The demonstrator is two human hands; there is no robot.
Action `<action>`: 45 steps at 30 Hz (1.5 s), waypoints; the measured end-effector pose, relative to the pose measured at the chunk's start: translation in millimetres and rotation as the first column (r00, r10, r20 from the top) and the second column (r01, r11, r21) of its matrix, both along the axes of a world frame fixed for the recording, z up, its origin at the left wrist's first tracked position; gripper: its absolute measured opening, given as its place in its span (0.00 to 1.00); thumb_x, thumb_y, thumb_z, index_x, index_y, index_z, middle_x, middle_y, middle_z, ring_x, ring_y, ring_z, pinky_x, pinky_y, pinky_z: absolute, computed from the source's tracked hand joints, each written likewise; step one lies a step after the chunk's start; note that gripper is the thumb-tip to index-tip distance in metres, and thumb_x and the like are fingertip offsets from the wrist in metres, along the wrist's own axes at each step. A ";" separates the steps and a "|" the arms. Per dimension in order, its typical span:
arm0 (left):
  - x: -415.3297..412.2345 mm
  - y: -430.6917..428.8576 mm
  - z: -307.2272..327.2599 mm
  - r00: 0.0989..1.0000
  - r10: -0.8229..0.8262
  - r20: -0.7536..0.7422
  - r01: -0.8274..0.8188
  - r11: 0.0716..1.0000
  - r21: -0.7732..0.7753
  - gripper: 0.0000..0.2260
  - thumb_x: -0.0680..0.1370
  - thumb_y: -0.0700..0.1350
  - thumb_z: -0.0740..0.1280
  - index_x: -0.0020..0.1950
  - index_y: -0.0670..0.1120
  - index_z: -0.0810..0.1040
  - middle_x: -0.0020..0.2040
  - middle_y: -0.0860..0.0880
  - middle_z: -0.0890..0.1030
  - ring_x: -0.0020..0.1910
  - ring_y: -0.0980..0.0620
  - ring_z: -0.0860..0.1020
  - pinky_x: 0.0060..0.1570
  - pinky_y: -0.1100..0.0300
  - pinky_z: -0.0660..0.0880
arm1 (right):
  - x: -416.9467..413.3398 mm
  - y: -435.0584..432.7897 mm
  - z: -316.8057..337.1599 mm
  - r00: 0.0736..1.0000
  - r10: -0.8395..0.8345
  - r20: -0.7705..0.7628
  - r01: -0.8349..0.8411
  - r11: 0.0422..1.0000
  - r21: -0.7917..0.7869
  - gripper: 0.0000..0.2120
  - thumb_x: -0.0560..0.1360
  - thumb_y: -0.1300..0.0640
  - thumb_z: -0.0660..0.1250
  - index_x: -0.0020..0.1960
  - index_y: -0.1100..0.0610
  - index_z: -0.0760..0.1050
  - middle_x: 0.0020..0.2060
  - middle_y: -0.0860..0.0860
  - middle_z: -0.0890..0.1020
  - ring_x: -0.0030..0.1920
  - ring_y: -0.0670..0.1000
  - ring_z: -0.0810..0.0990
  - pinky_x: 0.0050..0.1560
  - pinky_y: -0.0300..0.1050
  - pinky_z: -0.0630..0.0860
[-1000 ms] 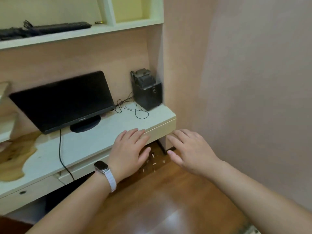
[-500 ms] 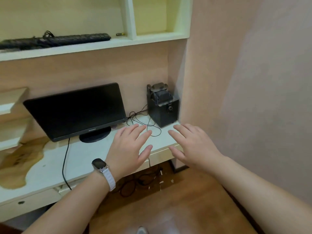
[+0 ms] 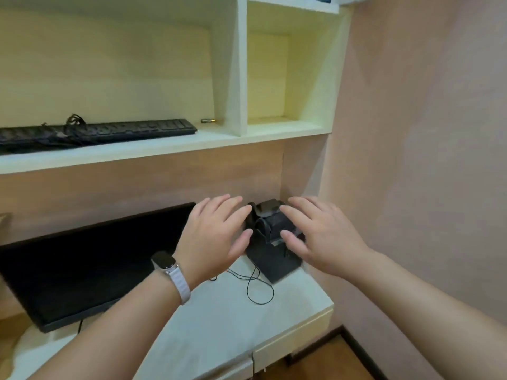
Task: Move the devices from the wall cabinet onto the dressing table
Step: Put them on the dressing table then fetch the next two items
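Observation:
A black keyboard (image 3: 115, 131) with a tangled cable lies on the wall cabinet shelf (image 3: 164, 149) at upper left. On the dressing table (image 3: 219, 325) stand a black monitor (image 3: 82, 267) and a small black box-shaped device (image 3: 271, 250) in the back right corner. My left hand (image 3: 216, 237) and my right hand (image 3: 318, 237) are raised in front of that device, one on each side of it, fingers spread and holding nothing. The hands partly hide the device.
A small battery (image 3: 208, 120) lies on the shelf right of the keyboard. The right cabinet compartment (image 3: 274, 78) holds nothing visible. A thin black cable (image 3: 258, 289) loops on the table. A pink wall (image 3: 425, 160) closes the right side. A drawer front (image 3: 293, 341) sits under the tabletop.
The view has tilted upward and moved closer to the shelves. Both hands have risen from the table's front edge to the level of the black device, staying open.

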State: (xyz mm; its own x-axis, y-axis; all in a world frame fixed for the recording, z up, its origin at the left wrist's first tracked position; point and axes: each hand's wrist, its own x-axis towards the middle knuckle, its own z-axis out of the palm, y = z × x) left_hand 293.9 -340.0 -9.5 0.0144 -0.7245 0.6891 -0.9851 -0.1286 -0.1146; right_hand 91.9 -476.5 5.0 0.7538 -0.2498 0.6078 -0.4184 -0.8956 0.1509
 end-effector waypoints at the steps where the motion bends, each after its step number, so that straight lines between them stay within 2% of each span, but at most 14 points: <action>1: 11.9 -8.9 10.6 1.000 -0.008 0.002 0.008 1.000 -0.013 0.19 0.76 0.54 0.64 0.63 0.47 0.79 0.64 0.46 0.79 0.65 0.44 0.75 0.66 0.46 0.66 | 9.4 -6.3 7.4 1.000 -0.011 0.006 0.011 1.000 0.004 0.22 0.76 0.44 0.59 0.62 0.56 0.77 0.59 0.53 0.80 0.60 0.57 0.76 0.53 0.50 0.73; 11: 72.3 -89.4 101.9 0.992 -0.089 0.095 0.104 0.981 -0.164 0.19 0.76 0.54 0.63 0.62 0.46 0.80 0.62 0.45 0.81 0.61 0.43 0.77 0.61 0.46 0.69 | 66.6 -72.8 73.3 0.992 -0.112 0.061 0.111 0.994 0.014 0.25 0.77 0.42 0.56 0.67 0.55 0.73 0.64 0.53 0.77 0.65 0.56 0.73 0.61 0.55 0.73; 16: 70.6 -134.2 144.4 0.990 -0.117 0.085 0.135 0.959 -0.250 0.19 0.76 0.55 0.62 0.61 0.46 0.80 0.61 0.46 0.80 0.60 0.43 0.77 0.57 0.47 0.71 | 75.3 -125.0 115.1 0.977 -0.118 0.178 0.125 0.992 -0.033 0.24 0.76 0.42 0.57 0.63 0.56 0.76 0.60 0.55 0.80 0.60 0.59 0.78 0.53 0.54 0.77; 20: 60.3 -166.9 188.5 0.981 -0.155 0.114 0.183 0.936 -0.301 0.19 0.76 0.55 0.62 0.63 0.47 0.79 0.62 0.48 0.79 0.61 0.45 0.75 0.59 0.51 0.68 | 78.3 -172.3 157.1 0.971 -0.099 0.217 0.113 0.992 -0.053 0.25 0.75 0.42 0.57 0.63 0.56 0.76 0.61 0.56 0.79 0.59 0.59 0.79 0.53 0.55 0.77; 23: 56.1 -189.2 231.8 0.956 -0.197 0.216 0.258 0.914 -0.312 0.19 0.76 0.53 0.64 0.63 0.46 0.79 0.61 0.47 0.80 0.60 0.46 0.76 0.58 0.52 0.70 | 82.2 -201.8 195.9 0.969 -0.043 0.245 0.078 0.988 -0.135 0.25 0.75 0.41 0.57 0.63 0.56 0.76 0.60 0.55 0.79 0.58 0.59 0.78 0.52 0.53 0.76; 25: 55.1 -204.0 264.7 0.943 -0.187 0.274 0.265 0.921 -0.284 0.19 0.77 0.53 0.64 0.64 0.46 0.79 0.62 0.47 0.79 0.61 0.46 0.77 0.58 0.48 0.74 | 86.6 -218.8 223.8 0.966 0.013 0.260 0.040 0.980 -0.197 0.25 0.75 0.41 0.57 0.63 0.56 0.76 0.59 0.55 0.79 0.58 0.58 0.78 0.52 0.52 0.76; 28: 51.1 -222.6 312.5 0.936 -0.116 0.333 0.208 0.944 -0.255 0.20 0.78 0.53 0.62 0.66 0.46 0.76 0.63 0.47 0.78 0.62 0.46 0.76 0.58 0.45 0.75 | 95.3 -240.4 267.8 0.956 0.095 0.277 -0.023 0.968 -0.251 0.26 0.75 0.41 0.56 0.63 0.57 0.75 0.58 0.55 0.79 0.56 0.59 0.77 0.52 0.53 0.75; 31: 49.3 -235.8 352.4 0.911 -0.049 0.409 0.154 0.961 -0.228 0.18 0.78 0.49 0.60 0.65 0.46 0.77 0.60 0.47 0.79 0.56 0.44 0.78 0.51 0.46 0.77 | 106.6 -256.6 303.3 0.957 0.141 0.254 -0.055 0.946 -0.319 0.28 0.75 0.39 0.52 0.63 0.56 0.74 0.57 0.53 0.78 0.56 0.57 0.76 0.53 0.52 0.73; 33: 47.0 -242.1 374.6 0.910 0.064 0.409 0.014 0.983 -0.185 0.17 0.78 0.48 0.61 0.66 0.47 0.76 0.60 0.47 0.79 0.55 0.44 0.78 0.50 0.46 0.77 | 113.5 -264.2 319.8 0.966 0.147 0.212 -0.062 0.929 -0.364 0.29 0.75 0.37 0.48 0.63 0.54 0.72 0.58 0.52 0.77 0.57 0.56 0.74 0.55 0.50 0.71; 35: 46.1 -248.0 393.0 0.885 0.243 0.396 -0.216 0.970 -0.113 0.17 0.80 0.50 0.61 0.69 0.50 0.73 0.62 0.48 0.78 0.58 0.44 0.77 0.54 0.49 0.74 | 120.8 -269.1 332.3 0.981 0.122 0.152 -0.055 0.921 -0.386 0.30 0.75 0.34 0.46 0.65 0.52 0.69 0.62 0.51 0.74 0.62 0.55 0.71 0.61 0.50 0.67; 37: 44.4 -254.1 407.5 0.834 0.393 0.388 -0.422 0.906 -0.010 0.18 0.80 0.53 0.61 0.70 0.52 0.70 0.65 0.50 0.76 0.61 0.46 0.75 0.56 0.52 0.72 | 126.9 -275.9 341.4 0.993 0.082 0.082 -0.043 0.919 -0.392 0.31 0.74 0.31 0.48 0.67 0.50 0.66 0.65 0.52 0.71 0.65 0.56 0.68 0.66 0.51 0.64; 39: 44.2 -260.8 416.3 0.799 0.458 0.390 -0.524 0.849 0.076 0.19 0.80 0.55 0.62 0.71 0.53 0.69 0.64 0.49 0.76 0.60 0.46 0.76 0.52 0.54 0.72 | 132.1 -282.7 349.6 1.000 -0.006 0.001 0.006 0.922 -0.388 0.34 0.73 0.29 0.54 0.71 0.50 0.61 0.67 0.54 0.68 0.68 0.58 0.66 0.68 0.54 0.63; 42: 44.6 -270.1 424.8 0.756 0.504 0.418 -0.597 0.792 0.126 0.20 0.79 0.55 0.65 0.70 0.52 0.70 0.62 0.48 0.78 0.56 0.46 0.77 0.44 0.57 0.68 | 133.6 -284.4 359.2 0.992 -0.115 -0.058 0.086 0.925 -0.369 0.38 0.70 0.30 0.62 0.72 0.51 0.59 0.64 0.57 0.70 0.64 0.60 0.68 0.64 0.54 0.67; 45: 44.6 -273.8 428.1 0.751 0.526 0.398 -0.621 0.769 0.155 0.18 0.79 0.55 0.65 0.68 0.53 0.72 0.57 0.49 0.80 0.52 0.46 0.78 0.42 0.57 0.70 | 131.9 -281.0 364.0 0.980 -0.179 -0.085 0.133 0.912 -0.388 0.34 0.71 0.33 0.64 0.68 0.52 0.62 0.58 0.57 0.74 0.59 0.60 0.73 0.60 0.52 0.68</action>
